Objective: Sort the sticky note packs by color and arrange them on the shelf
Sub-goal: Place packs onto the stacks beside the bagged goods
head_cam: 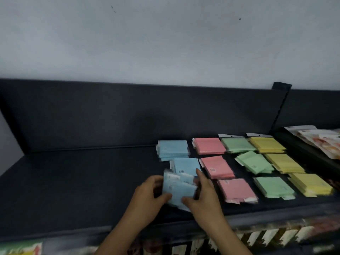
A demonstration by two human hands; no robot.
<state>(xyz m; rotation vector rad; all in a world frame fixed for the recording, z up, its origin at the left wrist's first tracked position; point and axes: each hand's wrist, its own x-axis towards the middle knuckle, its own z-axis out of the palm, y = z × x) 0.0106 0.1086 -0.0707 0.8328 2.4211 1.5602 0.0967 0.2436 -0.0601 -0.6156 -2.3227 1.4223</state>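
Between both hands, near the shelf's front lip: a fanned sheaf of blue sticky note packs point(179, 192), gripped from either side. Left hand point(147, 194) curled round the left edge, thumb pressed on top; right hand point(202, 196) pinching the right edge, thumb in front, index finger stretched away toward the pack just beyond. Held so, probably, to square the loose packs into one neat pile before setting it down as the front of the blue column.

Thin, flat, square pads in glossy clear sleeves, with white header strips and small printed labels; likely slippery against one another and apt to slide askew.

Just beyond the grip, a single blue pack point(185, 165) lying flat; farther back, a blue stack point(173, 149), slightly splayed. Right of the grip, three colour columns, each three piles deep: pink packs point(217, 166), green packs point(253, 162), yellow packs point(283, 162), the middle green pile turned askew.

Underneath all, a matt dark shelf point(73, 181) with an upright back panel point(128, 115). Far right of the grip, past a raised edge, pale glossy packets point(320, 140), too blurred to identify.
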